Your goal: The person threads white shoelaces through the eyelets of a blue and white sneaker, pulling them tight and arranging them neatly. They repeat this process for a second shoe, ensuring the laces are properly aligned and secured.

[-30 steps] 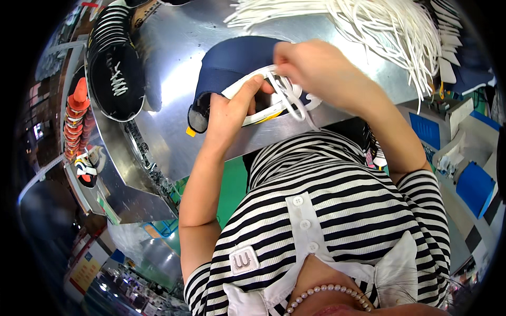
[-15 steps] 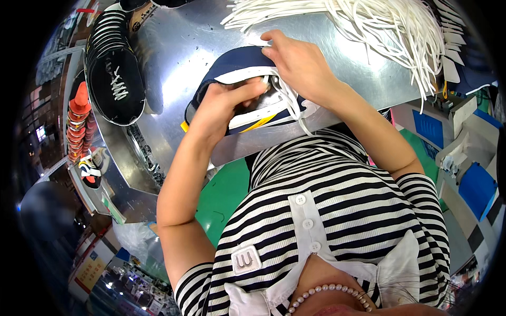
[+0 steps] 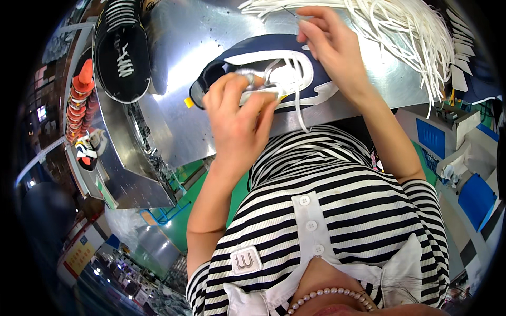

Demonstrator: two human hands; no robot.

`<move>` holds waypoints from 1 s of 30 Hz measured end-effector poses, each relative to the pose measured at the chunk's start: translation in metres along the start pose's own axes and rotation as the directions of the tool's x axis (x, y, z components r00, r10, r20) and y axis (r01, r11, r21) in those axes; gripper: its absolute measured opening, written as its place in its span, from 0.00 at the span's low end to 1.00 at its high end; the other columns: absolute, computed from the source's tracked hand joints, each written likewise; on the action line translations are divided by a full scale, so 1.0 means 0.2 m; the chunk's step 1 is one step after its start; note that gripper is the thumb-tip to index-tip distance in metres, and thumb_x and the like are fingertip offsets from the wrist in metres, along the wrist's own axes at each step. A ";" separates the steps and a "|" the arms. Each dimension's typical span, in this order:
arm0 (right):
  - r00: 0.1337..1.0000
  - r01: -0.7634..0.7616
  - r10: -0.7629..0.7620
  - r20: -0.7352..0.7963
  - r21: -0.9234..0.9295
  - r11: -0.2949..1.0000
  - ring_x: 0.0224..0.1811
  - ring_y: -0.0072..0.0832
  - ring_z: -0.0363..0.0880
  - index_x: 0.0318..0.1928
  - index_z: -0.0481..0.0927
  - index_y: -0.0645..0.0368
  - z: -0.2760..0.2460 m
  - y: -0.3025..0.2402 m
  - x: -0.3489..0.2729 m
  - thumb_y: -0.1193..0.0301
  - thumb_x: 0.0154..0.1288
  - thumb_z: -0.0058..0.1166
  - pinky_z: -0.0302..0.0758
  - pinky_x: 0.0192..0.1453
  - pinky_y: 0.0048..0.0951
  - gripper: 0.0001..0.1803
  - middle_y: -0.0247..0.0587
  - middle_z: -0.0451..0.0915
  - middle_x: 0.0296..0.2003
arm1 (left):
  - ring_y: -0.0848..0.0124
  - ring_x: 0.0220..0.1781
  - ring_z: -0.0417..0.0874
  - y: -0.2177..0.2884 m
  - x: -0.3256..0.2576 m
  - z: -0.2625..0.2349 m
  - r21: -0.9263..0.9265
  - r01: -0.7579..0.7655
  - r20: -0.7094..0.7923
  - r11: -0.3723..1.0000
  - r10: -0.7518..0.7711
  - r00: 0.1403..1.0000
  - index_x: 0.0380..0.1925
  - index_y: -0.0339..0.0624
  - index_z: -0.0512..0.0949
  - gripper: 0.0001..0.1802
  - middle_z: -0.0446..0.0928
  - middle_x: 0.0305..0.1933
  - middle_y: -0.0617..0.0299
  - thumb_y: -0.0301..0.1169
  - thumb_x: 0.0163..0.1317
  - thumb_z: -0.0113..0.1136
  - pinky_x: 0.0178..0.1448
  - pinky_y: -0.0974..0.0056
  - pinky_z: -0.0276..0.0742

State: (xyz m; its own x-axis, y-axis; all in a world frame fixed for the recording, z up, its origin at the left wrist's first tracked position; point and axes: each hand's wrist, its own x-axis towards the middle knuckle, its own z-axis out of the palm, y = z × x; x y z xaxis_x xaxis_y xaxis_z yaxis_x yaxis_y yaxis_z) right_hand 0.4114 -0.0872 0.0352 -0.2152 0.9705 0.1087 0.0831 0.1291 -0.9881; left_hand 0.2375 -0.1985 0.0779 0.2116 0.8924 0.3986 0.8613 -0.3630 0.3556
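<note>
A worker's left hand (image 3: 240,118) presses down on the near side of a navy shoe upper with white trim (image 3: 266,71), fingers curled and gripping its lace area, while the right hand (image 3: 329,45) pinches the end of a white shoelace (image 3: 299,108) at the upper's far edge. The upper lies on a scuffed metal workbench (image 3: 179,63), close to the person's striped shirt (image 3: 327,205). A loose heap of white laces (image 3: 416,31) spreads across the bench beyond the right hand; a black shoe sole (image 3: 122,50) sits well to the left. To lace cleanly, the left hand would best keep the eyelet row flat and steady, letting the right draw the lace straight without twisting, clear of the heap so no spare strand is dragged along.
</note>
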 end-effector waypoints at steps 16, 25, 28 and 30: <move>0.967 -0.004 0.065 0.247 -0.239 0.971 0.28 0.41 0.81 0.49 0.71 0.60 -0.04 -0.10 -0.35 0.69 0.70 0.54 0.74 0.34 0.37 0.13 0.42 0.82 0.27 | 0.76 0.33 0.82 -0.08 0.05 0.10 -0.234 0.422 0.208 0.876 -0.379 0.902 0.38 0.34 0.78 0.19 0.83 0.32 0.60 0.31 0.51 0.77 0.39 0.70 0.77; 0.932 0.104 0.078 0.354 -0.466 0.879 0.30 0.47 0.82 0.45 0.70 0.63 -0.05 -0.09 -0.32 0.68 0.68 0.55 0.75 0.34 0.44 0.13 0.46 0.81 0.24 | 0.61 0.26 0.80 -0.11 -0.02 0.16 -0.194 0.037 -0.027 0.980 -0.043 0.999 0.40 0.40 0.80 0.17 0.81 0.28 0.58 0.30 0.51 0.75 0.32 0.62 0.74; 0.922 0.174 0.051 0.384 -0.528 0.831 0.30 0.47 0.82 0.44 0.69 0.64 -0.05 -0.08 -0.31 0.70 0.67 0.55 0.75 0.34 0.44 0.13 0.48 0.80 0.23 | 0.64 0.24 0.78 -0.11 -0.06 0.20 -0.159 -0.148 -0.107 0.976 0.132 0.986 0.42 0.40 0.78 0.18 0.79 0.26 0.60 0.26 0.51 0.74 0.31 0.62 0.71; 0.931 0.206 0.036 0.363 -0.605 0.769 0.31 0.47 0.83 0.44 0.68 0.65 0.02 -0.10 -0.28 0.71 0.66 0.55 0.76 0.35 0.44 0.13 0.50 0.80 0.23 | 0.64 0.24 0.77 -0.10 -0.06 0.23 -0.173 -0.204 -0.175 0.964 0.174 0.969 0.43 0.39 0.78 0.18 0.78 0.25 0.61 0.25 0.52 0.73 0.30 0.62 0.71</move>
State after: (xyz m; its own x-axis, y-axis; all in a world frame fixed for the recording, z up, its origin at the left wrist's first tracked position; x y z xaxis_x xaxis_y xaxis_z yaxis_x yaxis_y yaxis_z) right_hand 0.4170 -0.1454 0.0483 -0.5510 0.8341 0.0264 0.6078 0.4228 -0.6722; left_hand 0.2389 -0.1890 0.0264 0.2739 0.7548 0.5960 0.7069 -0.5782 0.4075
